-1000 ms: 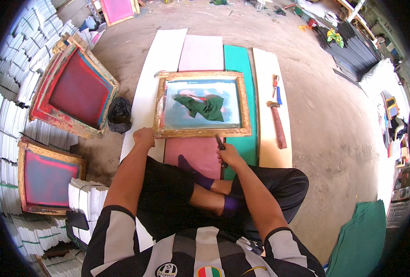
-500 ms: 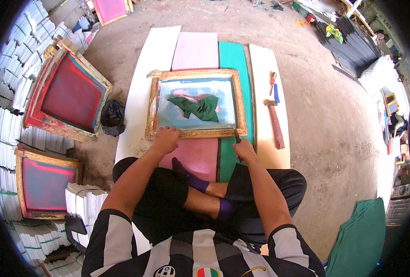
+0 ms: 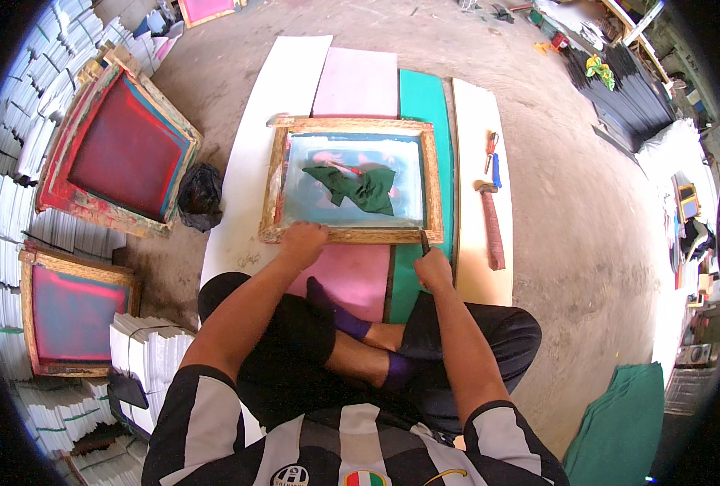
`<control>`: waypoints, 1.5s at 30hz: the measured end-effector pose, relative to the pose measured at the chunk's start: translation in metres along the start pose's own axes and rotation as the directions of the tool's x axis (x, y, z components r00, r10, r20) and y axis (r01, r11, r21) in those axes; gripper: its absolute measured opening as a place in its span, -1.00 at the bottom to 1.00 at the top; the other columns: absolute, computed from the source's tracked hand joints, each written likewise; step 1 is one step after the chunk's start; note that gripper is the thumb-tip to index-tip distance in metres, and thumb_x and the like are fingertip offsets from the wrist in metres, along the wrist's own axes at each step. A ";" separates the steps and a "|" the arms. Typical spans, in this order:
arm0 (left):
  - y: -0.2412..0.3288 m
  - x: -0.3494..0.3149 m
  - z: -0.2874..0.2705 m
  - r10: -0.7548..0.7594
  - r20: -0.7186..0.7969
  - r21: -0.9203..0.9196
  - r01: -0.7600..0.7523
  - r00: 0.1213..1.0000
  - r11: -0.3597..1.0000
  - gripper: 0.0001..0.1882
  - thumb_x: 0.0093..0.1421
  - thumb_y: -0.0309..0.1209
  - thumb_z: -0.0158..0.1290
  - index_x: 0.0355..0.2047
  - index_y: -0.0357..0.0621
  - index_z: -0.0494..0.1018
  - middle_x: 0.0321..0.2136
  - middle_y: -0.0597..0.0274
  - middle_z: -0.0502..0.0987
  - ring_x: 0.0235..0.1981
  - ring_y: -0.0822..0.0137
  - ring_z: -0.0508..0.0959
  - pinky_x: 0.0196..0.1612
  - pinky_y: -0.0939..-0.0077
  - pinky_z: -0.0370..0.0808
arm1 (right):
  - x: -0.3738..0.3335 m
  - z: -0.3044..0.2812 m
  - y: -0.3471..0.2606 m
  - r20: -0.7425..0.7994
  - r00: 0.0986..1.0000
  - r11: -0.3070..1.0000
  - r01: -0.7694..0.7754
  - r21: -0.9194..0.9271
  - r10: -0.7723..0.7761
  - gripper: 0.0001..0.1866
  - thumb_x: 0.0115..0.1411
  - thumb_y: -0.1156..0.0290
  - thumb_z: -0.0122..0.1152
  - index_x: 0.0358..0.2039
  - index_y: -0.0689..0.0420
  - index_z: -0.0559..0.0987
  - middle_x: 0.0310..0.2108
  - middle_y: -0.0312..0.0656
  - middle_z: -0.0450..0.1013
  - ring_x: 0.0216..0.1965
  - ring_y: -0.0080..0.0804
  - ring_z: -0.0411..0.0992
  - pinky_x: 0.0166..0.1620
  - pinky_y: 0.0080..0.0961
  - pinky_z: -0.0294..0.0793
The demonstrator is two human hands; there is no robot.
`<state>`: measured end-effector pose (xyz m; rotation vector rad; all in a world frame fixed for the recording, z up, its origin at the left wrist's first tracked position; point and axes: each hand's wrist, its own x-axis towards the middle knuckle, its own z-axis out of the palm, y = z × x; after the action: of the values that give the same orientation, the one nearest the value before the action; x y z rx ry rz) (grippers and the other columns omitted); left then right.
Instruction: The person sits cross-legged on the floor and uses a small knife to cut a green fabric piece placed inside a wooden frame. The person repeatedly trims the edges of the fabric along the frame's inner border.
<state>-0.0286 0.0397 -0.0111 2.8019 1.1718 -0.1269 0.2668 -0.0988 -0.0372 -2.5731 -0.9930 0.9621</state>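
Note:
A wooden-framed printing screen (image 3: pixel 352 236) lies flat in front of me, a crumpled green cloth (image 3: pixel 365 191) resting on its pale blue mesh. My left hand (image 3: pixel 303 245) is closed at the near rail, left of its middle, with the fingertips partly hidden. A thin dark tool (image 3: pixel 425 240) sticks up from the closed fingers of my right hand (image 3: pixel 433 270); its tip meets the rail's near right corner. Its exact kind is too small to make out. To the right lie a hammer (image 3: pixel 492 227), a red-handled tool (image 3: pixel 490 150) and a blue tool (image 3: pixel 496 171).
White, pink and green sheets (image 3: pixel 355 81) lie beneath the screen. Two more framed screens (image 3: pixel 125 154) lean at left against stacked white bundles (image 3: pixel 3 186), near a black plastic bag (image 3: pixel 201 197). Green sheets (image 3: pixel 619 421) and dark sheets (image 3: pixel 623 89) lie at right.
The view has shifted slightly, so the scene sits a little differently. Both hands stay at the near rail, and the right still holds the dark tool.

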 end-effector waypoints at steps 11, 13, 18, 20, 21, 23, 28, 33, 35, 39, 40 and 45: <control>0.003 0.008 0.002 0.056 -0.073 0.120 -0.047 0.996 0.992 -0.90 0.05 -0.49 0.09 -0.39 -0.14 0.54 -0.50 0.07 0.64 -0.45 0.07 0.67 -0.35 0.23 0.59 | 0.021 0.035 0.033 -0.049 0.998 0.944 0.044 0.326 -0.030 -0.86 0.09 0.58 0.11 -0.30 0.27 0.47 -0.56 -0.08 0.47 -0.64 -0.25 0.46 -0.59 -0.29 0.43; 0.005 0.005 -0.005 0.053 -0.104 0.109 -0.042 0.993 0.993 -0.91 0.05 -0.49 0.09 -0.39 -0.14 0.54 -0.51 0.07 0.64 -0.46 0.07 0.67 -0.37 0.24 0.60 | 0.005 0.025 0.020 0.072 0.997 0.847 -0.051 0.529 0.015 -0.89 0.08 0.60 0.14 -0.36 0.24 0.44 -0.60 -0.14 0.42 -0.67 -0.32 0.41 -0.64 -0.34 0.37; 0.003 0.001 0.001 -0.008 -0.031 0.062 0.010 0.999 0.998 -0.84 0.07 -0.41 0.13 -0.33 -0.16 0.56 -0.36 0.04 0.65 -0.32 0.05 0.66 -0.18 0.12 0.56 | -0.020 0.020 0.008 0.164 0.984 0.726 -0.064 0.685 -0.067 -0.89 0.10 0.59 0.17 -0.40 0.19 0.41 -0.59 -0.15 0.42 -0.67 -0.35 0.42 -0.65 -0.36 0.38; 0.006 -0.002 -0.003 0.011 -0.071 0.015 -0.010 0.997 1.000 -0.79 0.08 -0.36 0.15 -0.28 -0.15 0.57 -0.29 0.06 0.64 -0.23 0.04 0.64 -0.08 0.08 0.52 | -0.028 0.024 0.000 0.218 0.962 0.735 -0.030 0.677 -0.162 -0.90 0.13 0.58 0.16 -0.37 0.18 0.41 -0.58 -0.14 0.43 -0.66 -0.34 0.44 -0.64 -0.36 0.41; 0.010 -0.005 -0.004 0.050 -0.123 -0.026 -0.054 0.991 0.998 -0.76 0.08 -0.34 0.16 -0.25 -0.14 0.57 -0.26 0.07 0.63 -0.19 0.03 0.62 -0.04 0.06 0.49 | -0.033 0.029 -0.005 0.248 0.945 0.739 -0.009 0.673 -0.214 -0.90 0.14 0.57 0.15 -0.34 0.18 0.41 -0.57 -0.14 0.43 -0.65 -0.33 0.45 -0.63 -0.36 0.43; 0.017 -0.009 -0.012 0.104 -0.145 -0.137 -0.124 0.984 0.983 -0.71 0.10 -0.28 0.16 -0.16 -0.06 0.58 -0.19 0.08 0.62 -0.11 0.01 0.59 0.00 0.02 0.47 | -0.041 0.044 -0.010 0.272 0.909 0.758 0.068 0.649 -0.315 -0.88 0.18 0.54 0.15 -0.29 0.18 0.41 -0.55 -0.11 0.45 -0.63 -0.30 0.48 -0.61 -0.34 0.47; 0.025 -0.018 -0.020 0.166 -0.221 -0.368 -0.240 0.961 0.898 -0.64 0.15 -0.15 0.15 -0.04 0.16 0.59 -0.17 0.07 0.62 -0.11 -0.06 0.57 -0.02 -0.01 0.49 | -0.075 0.062 -0.052 0.399 0.837 0.786 0.058 0.615 -0.374 -0.80 0.23 0.45 0.17 -0.18 0.18 0.39 -0.51 -0.03 0.50 -0.61 -0.26 0.53 -0.59 -0.32 0.52; 0.020 -0.019 -0.020 0.171 -0.220 -0.344 -0.241 0.960 0.907 -0.73 0.17 -0.18 0.12 -0.14 0.12 0.62 -0.26 0.08 0.65 -0.19 -0.07 0.59 -0.07 -0.04 0.48 | -0.078 0.075 -0.059 0.343 0.804 0.771 0.208 0.602 -0.485 -0.81 0.23 0.42 0.21 -0.21 0.20 0.43 -0.56 -0.09 0.49 -0.63 -0.31 0.51 -0.59 -0.37 0.51; 0.017 -0.021 -0.021 0.155 -0.203 -0.319 -0.215 0.967 0.923 -0.77 0.16 -0.22 0.10 -0.21 0.07 0.64 -0.31 0.07 0.65 -0.23 -0.06 0.61 -0.12 -0.03 0.50 | -0.090 0.065 -0.069 0.380 0.798 0.777 0.167 0.607 -0.468 -0.80 0.23 0.42 0.21 -0.22 0.23 0.44 -0.56 -0.07 0.50 -0.64 -0.32 0.50 -0.59 -0.37 0.50; 0.008 -0.018 -0.017 0.117 -0.095 -0.242 -0.137 0.988 0.960 -0.78 0.15 -0.25 0.09 -0.31 -0.03 0.65 -0.38 0.05 0.64 -0.31 -0.06 0.62 -0.21 0.00 0.54 | -0.087 0.065 -0.072 0.450 0.764 0.793 0.128 0.596 -0.462 -0.75 0.24 0.42 0.20 -0.13 0.29 0.47 -0.49 -0.04 0.54 -0.59 -0.31 0.53 -0.56 -0.39 0.53; 0.006 -0.019 -0.020 0.109 -0.060 -0.233 -0.121 0.992 0.965 -0.77 0.15 -0.24 0.09 -0.31 -0.04 0.65 -0.39 0.04 0.64 -0.32 -0.06 0.63 -0.23 -0.01 0.54 | -0.089 0.064 -0.074 0.488 0.751 0.794 0.077 0.602 -0.444 -0.73 0.24 0.42 0.19 -0.10 0.29 0.47 -0.46 -0.03 0.55 -0.56 -0.31 0.54 -0.53 -0.39 0.54; -0.032 -0.024 -0.028 -0.111 0.136 -0.079 0.122 0.984 0.989 -0.78 0.16 -0.34 0.06 -0.29 -0.12 0.65 -0.30 -0.02 0.66 -0.24 -0.04 0.66 -0.20 0.06 0.59 | -0.097 0.054 -0.078 0.562 0.724 0.803 -0.019 0.596 -0.400 -0.67 0.26 0.42 0.15 0.00 0.29 0.47 -0.34 -0.01 0.57 -0.43 -0.28 0.59 -0.39 -0.39 0.59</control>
<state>-0.0670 0.0482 0.0179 2.6058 1.2772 -0.2590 0.1370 -0.1064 0.0025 -1.5782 -0.9018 1.8510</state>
